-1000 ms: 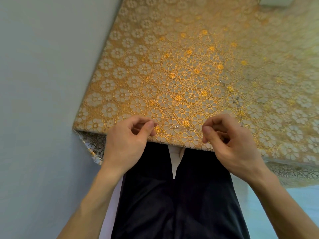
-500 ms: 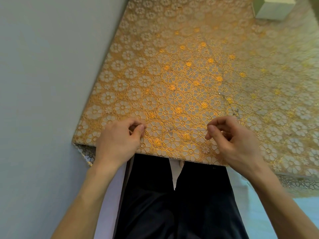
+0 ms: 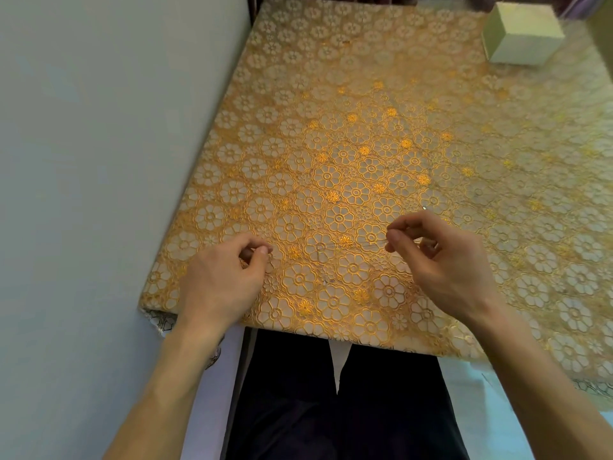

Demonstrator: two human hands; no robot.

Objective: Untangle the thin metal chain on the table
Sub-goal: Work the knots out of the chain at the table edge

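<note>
Over the table (image 3: 298, 94), left hand (image 3: 229, 277) and right hand (image 3: 441, 257) pinch the thin chain (image 3: 348, 246), seemingly light, limp, slippery, best gripped beside any knot.

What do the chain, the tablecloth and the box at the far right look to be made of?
The chain looks like thin silvery metal, showing only as a faint hairline glint; it is too fine to say more. The tablecloth is probably plastic or vinyl lace, with gold floral openwork and a soft sheen, though it could be fabric. The box is likely cardboard, with pale matt faces and crisp edges.
</note>
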